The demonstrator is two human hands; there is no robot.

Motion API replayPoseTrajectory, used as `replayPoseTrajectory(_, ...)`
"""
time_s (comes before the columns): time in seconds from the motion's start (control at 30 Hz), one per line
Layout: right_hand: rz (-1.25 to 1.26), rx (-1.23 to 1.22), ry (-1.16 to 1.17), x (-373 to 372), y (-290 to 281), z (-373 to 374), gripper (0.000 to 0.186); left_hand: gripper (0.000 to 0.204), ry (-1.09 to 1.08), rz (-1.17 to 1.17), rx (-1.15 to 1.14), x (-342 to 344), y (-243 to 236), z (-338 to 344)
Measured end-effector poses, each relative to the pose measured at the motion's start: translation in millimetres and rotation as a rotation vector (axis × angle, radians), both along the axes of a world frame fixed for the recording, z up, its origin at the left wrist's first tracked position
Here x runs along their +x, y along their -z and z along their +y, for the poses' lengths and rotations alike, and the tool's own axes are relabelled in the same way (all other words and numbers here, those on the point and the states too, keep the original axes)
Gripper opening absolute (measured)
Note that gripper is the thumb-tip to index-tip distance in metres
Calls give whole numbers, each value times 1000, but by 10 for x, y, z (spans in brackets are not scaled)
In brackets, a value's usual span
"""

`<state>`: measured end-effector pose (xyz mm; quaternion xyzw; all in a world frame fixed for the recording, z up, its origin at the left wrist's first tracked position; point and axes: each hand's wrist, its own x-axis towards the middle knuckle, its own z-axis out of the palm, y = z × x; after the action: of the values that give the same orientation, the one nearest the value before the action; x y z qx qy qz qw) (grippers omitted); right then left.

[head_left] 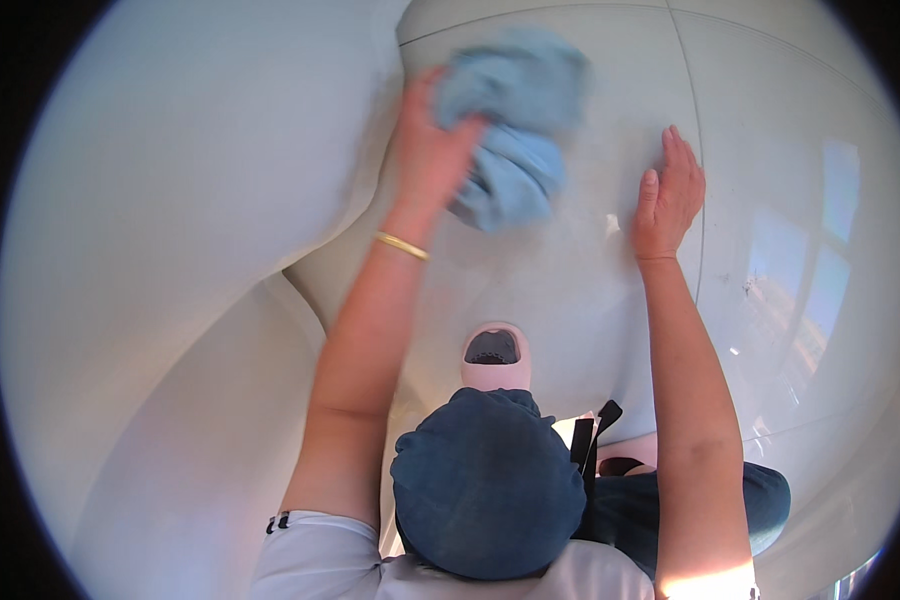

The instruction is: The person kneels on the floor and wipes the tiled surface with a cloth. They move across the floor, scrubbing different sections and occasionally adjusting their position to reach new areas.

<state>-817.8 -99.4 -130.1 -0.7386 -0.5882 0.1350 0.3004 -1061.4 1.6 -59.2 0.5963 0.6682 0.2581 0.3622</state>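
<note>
A light blue cloth [518, 130] lies bunched on the pale glossy floor tiles, blurred by motion. My left hand [433, 150] is closed on its left side, the thumb over the cloth and some fingers hidden by it. A gold bangle circles that wrist. To the right, my right hand [670, 198] holds nothing; its fingers are stretched out and the thumb stands apart. It is close to the tile, but I cannot tell whether it touches.
A large smooth white curved surface [160, 180] fills the left side. Below are my dark blue clad knee [488, 485] and a pink shoe [496, 358]. A black strap [592, 440] hangs by the knee. Window-like reflections [800, 260] show on the floor at right.
</note>
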Motion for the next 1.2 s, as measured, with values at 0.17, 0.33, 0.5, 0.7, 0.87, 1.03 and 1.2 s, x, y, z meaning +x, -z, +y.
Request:
replayPoseTrajectory(0.17,21,-8,-47,-58,-32,4,50,64,-179,209,264,-1344,291,877)
replayPoseTrajectory(0.33,55,-66,-89,-160,-149,49,48,66,-299,654,268,-1962,538,1266)
replayPoseTrajectory(0.5,0,-119,-120,-127,-213,103,48,64,-319,818,113,-1300,518,1255)
replayPoseTrajectory(0.7,-42,-160,-168,-105,-315,270,48,61,-17,755,143,-310,291,1258)
replayPoseTrajectory(0.87,-52,-150,-186,-84,-409,419,45,61,282,507,65,462,-76,1449)
replayPoseTrajectory(1.03,-71,-211,-194,-5,-599,542,43,62,8,585,222,-752,22,1579)
replayPoseTrajectory(1.2,-77,-196,-186,-22,-669,654,45,62,-209,904,67,-1611,-13,1799)
